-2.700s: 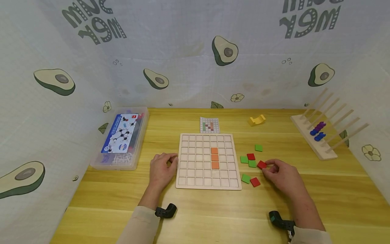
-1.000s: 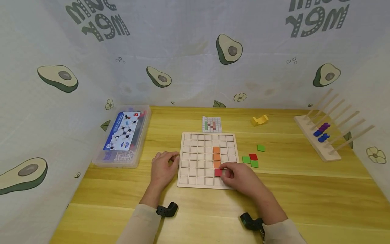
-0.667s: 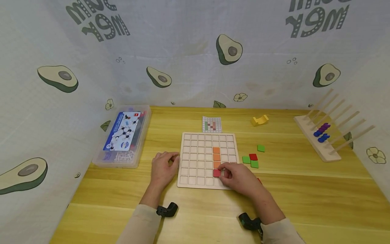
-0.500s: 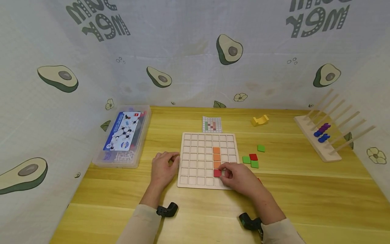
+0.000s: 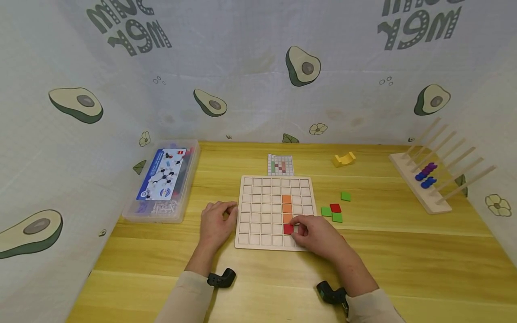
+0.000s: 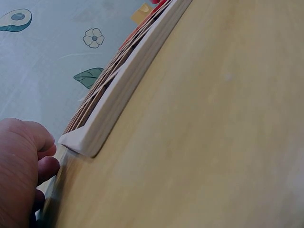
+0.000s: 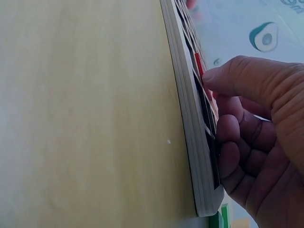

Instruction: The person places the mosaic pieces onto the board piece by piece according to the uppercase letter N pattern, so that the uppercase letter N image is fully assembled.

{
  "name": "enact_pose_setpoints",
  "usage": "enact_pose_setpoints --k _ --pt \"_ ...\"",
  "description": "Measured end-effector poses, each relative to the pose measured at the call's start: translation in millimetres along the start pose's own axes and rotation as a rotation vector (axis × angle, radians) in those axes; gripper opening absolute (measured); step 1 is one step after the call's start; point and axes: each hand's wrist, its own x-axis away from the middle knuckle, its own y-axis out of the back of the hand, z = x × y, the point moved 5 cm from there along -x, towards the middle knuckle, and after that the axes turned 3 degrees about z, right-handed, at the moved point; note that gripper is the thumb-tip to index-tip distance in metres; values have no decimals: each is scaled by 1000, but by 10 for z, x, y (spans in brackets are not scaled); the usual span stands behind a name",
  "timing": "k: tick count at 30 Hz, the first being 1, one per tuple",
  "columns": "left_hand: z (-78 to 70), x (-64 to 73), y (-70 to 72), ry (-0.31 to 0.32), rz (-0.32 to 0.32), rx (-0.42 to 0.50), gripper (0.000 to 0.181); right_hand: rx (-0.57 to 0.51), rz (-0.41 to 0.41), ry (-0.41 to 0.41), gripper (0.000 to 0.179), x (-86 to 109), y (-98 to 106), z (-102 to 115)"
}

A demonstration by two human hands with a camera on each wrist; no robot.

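A wooden grid board (image 5: 260,215) lies on the table, with orange tiles (image 5: 286,208) in a column of its cells. Just below them, a red tile (image 5: 288,229) sits at a cell, tilt unclear. My right hand (image 5: 321,235) pinches its right edge; in the right wrist view, the thumb (image 7: 223,80) is against the red strip of that tile. My left hand (image 5: 216,224) rests by the board's left edge, fingers loosely bent; whether they touch it is hard to tell. Right of the board lie green tiles (image 5: 337,217) and another red tile (image 5: 335,208).
Behind the board lies a printed pattern card (image 5: 280,165). A clear plastic box (image 5: 161,179) stands at left, a yellow curved block (image 5: 344,159) at the back. A wooden peg stand (image 5: 420,184) with blue and purple beads is at right. My right forearm hides part of the table.
My right hand took a red tile from the loose ones at right and brought it left to the cell under the orange tiles. In the last half second it barely moves. My left hand stays.
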Motion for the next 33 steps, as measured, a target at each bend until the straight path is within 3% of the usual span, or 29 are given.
enact_pose_setpoints --k 11,20,33 --pt "-10 -1 -5 -1 -1 -2 18 -135 6 -88 30 199 205 -188" --pt "-12 4 5 4 8 -1 19 -87 -45 -56 28 381 402 -501" --pt "-11 0 1 3 11 -9 19 -97 -3 -143 27 603 449 -861"
